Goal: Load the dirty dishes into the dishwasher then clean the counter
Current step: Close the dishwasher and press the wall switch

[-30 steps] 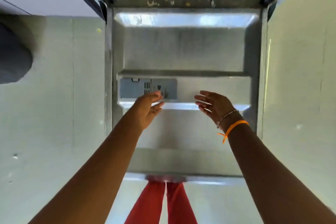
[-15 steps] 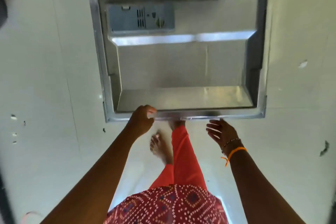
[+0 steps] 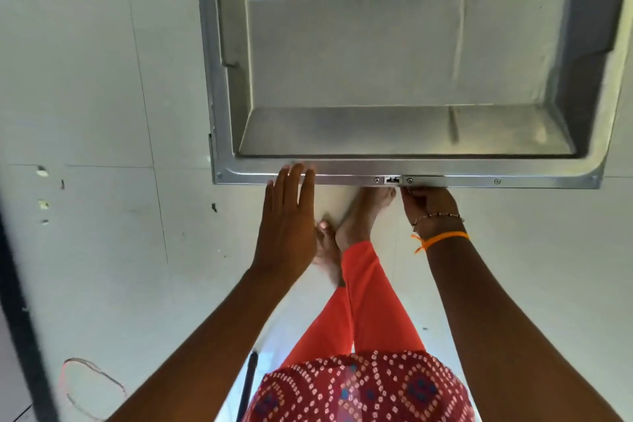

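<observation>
Bright, even daylight, slightly washed out. Glare streak on my dishwasher door along the top of the frame, soft sheen on its lower ledge. Motion blur throughout, edges smeared. Wide-angle bends lines at left and right frame edges. Shadows faint.

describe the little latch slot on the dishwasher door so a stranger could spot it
Start at the open dishwasher door. Follow its front rim to just left of the right hand. The latch slot is a small dark rectangular notch, unlike the round screws flanking it.

No legible text or labels anywhere.
</observation>
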A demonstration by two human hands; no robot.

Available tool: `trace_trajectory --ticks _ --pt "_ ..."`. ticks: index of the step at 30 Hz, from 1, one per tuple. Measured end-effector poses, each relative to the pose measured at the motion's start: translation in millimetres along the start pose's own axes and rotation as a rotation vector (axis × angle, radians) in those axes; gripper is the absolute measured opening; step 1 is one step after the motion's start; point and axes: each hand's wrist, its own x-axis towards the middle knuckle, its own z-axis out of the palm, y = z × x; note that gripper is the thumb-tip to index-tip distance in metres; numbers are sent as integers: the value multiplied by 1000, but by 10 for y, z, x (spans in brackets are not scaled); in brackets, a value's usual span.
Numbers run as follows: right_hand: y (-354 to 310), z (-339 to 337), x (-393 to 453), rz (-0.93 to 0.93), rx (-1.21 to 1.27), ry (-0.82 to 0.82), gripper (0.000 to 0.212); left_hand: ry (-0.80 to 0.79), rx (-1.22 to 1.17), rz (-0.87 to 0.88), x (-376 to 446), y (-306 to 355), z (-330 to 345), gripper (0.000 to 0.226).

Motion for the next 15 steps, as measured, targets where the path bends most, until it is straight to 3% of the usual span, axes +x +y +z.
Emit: trace_trajectory --ticks 2,4,8,15 --pt "-33 10 -233 27 69 -4 45 49 48 36 -137 84 -73 85" --pt "-134 5 -684 18 175 -4 41 164 66 56 -266 143 -256 81" --pt "-489 116 -1747 12 374 -51 63 301 98 21 -463 263 -972 78" --pt "-1376 630 -3521 -88 395 -59 27 481 151 30 -277 480 -2655 99"
